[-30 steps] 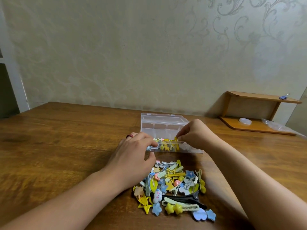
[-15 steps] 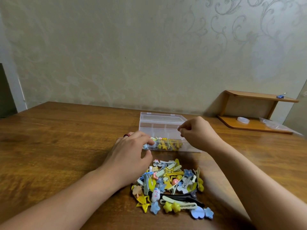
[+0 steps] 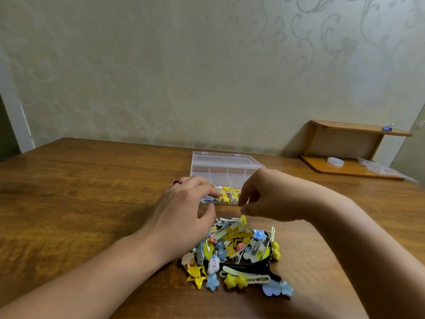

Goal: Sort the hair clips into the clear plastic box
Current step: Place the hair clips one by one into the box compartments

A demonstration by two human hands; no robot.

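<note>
**Hair clips heaped before the clear box, both hands over the near edge**

Hair clips (image 3: 239,252) lie in a mixed pile of yellow, blue, white and black pieces on the wooden worktop (image 3: 76,203), close to the person. Just beyond the pile stands the clear plastic box (image 3: 224,168), its lid raised at the back; a few yellow clips (image 3: 226,196) already sit in its front compartment. The left hand (image 3: 184,212) rests palm down at the box's near left corner, fingers curled against the front rim, a red ring (image 3: 178,182) on one finger; I cannot tell whether it pinches a clip. The right hand (image 3: 264,196) hangs between box and pile, fingers loosely bent downward, nothing visibly held. At the far right a small wooden shelf (image 3: 349,148) stands against the patterned wall.
</note>
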